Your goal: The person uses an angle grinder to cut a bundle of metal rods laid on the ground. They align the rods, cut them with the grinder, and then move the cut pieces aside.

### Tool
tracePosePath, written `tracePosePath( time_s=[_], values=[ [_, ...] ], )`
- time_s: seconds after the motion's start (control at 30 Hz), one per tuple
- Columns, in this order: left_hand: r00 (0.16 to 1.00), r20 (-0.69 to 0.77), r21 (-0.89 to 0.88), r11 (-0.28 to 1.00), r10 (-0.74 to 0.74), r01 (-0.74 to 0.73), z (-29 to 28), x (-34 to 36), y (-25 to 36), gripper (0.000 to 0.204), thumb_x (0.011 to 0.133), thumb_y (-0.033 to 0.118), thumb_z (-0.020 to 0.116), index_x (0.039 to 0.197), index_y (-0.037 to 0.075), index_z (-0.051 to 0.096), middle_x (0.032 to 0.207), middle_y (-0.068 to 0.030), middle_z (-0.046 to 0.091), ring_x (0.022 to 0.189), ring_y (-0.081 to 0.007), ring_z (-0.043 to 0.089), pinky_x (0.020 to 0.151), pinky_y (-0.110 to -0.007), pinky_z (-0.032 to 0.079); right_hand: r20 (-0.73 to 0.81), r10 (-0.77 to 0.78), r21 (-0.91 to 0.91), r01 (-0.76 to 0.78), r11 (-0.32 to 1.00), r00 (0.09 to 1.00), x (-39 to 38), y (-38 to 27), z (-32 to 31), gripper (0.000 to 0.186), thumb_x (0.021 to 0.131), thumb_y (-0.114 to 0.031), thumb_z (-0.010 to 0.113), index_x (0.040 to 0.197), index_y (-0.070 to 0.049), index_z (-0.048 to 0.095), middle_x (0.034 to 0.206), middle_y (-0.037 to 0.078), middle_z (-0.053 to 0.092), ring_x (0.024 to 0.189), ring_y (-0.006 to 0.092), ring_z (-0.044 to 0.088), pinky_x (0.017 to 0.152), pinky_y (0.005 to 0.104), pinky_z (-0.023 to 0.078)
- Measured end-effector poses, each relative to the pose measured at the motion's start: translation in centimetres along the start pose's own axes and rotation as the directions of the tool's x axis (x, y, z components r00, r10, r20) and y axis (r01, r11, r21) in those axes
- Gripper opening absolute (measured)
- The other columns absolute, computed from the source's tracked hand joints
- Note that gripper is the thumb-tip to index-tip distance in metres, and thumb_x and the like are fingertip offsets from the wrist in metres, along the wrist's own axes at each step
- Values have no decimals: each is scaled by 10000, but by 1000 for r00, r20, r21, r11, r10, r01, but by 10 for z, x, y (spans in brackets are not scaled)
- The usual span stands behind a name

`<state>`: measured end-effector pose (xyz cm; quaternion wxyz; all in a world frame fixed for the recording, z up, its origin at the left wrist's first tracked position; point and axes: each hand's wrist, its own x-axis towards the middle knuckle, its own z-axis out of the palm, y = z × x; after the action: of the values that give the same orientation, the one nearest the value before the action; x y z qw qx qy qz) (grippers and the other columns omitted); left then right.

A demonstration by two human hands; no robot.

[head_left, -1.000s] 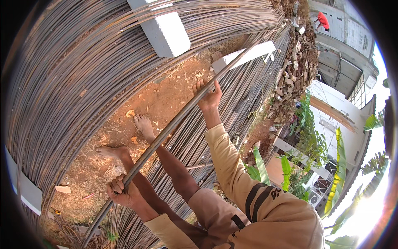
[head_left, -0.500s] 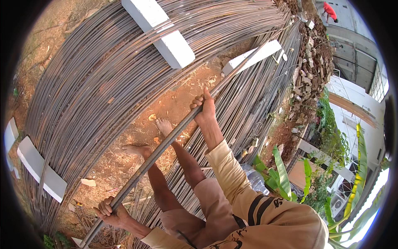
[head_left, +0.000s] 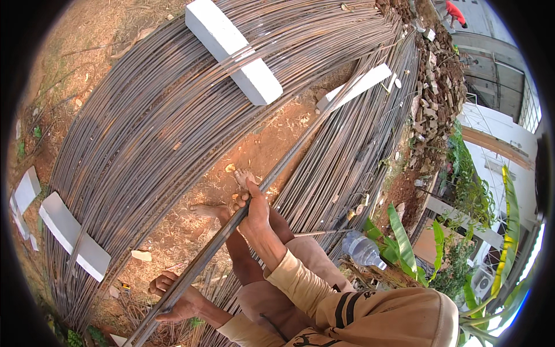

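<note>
A narrow bundle of long dark steel rods (head_left: pixel 211 248) runs slantwise in front of me, from the lower left up toward the far right. My right hand (head_left: pixel 255 215) is closed around it near its middle, thumb pointing up along the metal. Lower down, my left hand (head_left: pixel 184 301) cradles the same bundle, its fingers curling on the far side and its thumb on the near side, in a looser hold. Beyond the hands lies a broad curved pile of rods (head_left: pixel 139 139). A second pile of rods (head_left: pixel 341 168) lies to the right.
White blocks, a long one (head_left: pixel 254 81), a far one (head_left: pixel 361 84) and a left one (head_left: pixel 75 237), lie among the piles. Reddish soil (head_left: pixel 254 147) shows between them, under my bare feet. A clear plastic bottle (head_left: pixel 359 248), rubble (head_left: pixel 428 104) and a person in red (head_left: pixel 455 13) are at right.
My right hand has moved down along the rods, closer to my left hand. The left hand's fingers have loosened from a tight grip. The whole view has shifted slightly.
</note>
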<state>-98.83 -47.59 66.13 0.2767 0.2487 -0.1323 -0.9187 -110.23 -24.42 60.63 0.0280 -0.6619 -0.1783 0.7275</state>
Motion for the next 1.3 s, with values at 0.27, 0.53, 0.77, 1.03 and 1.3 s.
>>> tracePosePath(
  time_s=[0.27, 0.53, 0.77, 1.03, 1.3],
  values=[
    [994, -87, -23, 998, -64, 62, 43, 20, 45, 469, 1053, 411, 622, 733, 170, 378, 659, 15, 334, 590, -154, 353, 827, -408, 453, 30, -19, -84, 22, 996, 999, -43, 37, 10, 254, 1010, -308, 713, 910, -139, 553, 709, -13, 524, 615, 123, 520, 587, 291, 485],
    [907, -409, 229, 973, 99, -3, 67, 56, 112, 587, 1097, 535, 486, 680, 155, 325, 644, 4, 324, 578, -171, 368, 781, -448, 472, 442, 185, -38, -188, 981, 878, -81, 29, -22, 581, 1038, -602, 550, 1347, -111, 537, 1198, 129, 660, 1184, 299, 625, 1057, 495, 481],
    [833, -539, 227, 974, 125, 0, 32, 68, 111, 615, 1105, 542, 472, 663, 166, 268, 606, 6, 259, 540, -171, 318, 708, -439, 485, 283, -204, 97, 183, 978, 937, 120, -143, -48, 1109, 951, -735, 544, 1646, 32, 145, 1688, 256, 199, 1566, 402, 215, 1279, 537, 220],
    [700, -662, 373, 928, 269, -4, 33, 84, 97, 620, 1099, 551, 486, 660, 164, 282, 570, 7, 296, 520, -160, 312, 629, -423, 496, 272, -329, 72, 322, 944, 904, 202, -222, 13, 568, 1049, -532, 561, 1169, 21, 602, 980, 187, 727, 892, 324, 725, 810, 424, 625],
    [550, -773, 396, 918, 316, 29, -5, 134, 109, 634, 1007, 629, 618, 646, 176, 360, 553, 25, 371, 489, -145, 368, 550, -364, 458, 118, -187, 138, 170, 976, 975, 203, -205, 33, 361, 1043, -436, 580, 1006, -78, 547, 855, 113, 630, 785, 276, 654, 730, 417, 574]
  ],
)
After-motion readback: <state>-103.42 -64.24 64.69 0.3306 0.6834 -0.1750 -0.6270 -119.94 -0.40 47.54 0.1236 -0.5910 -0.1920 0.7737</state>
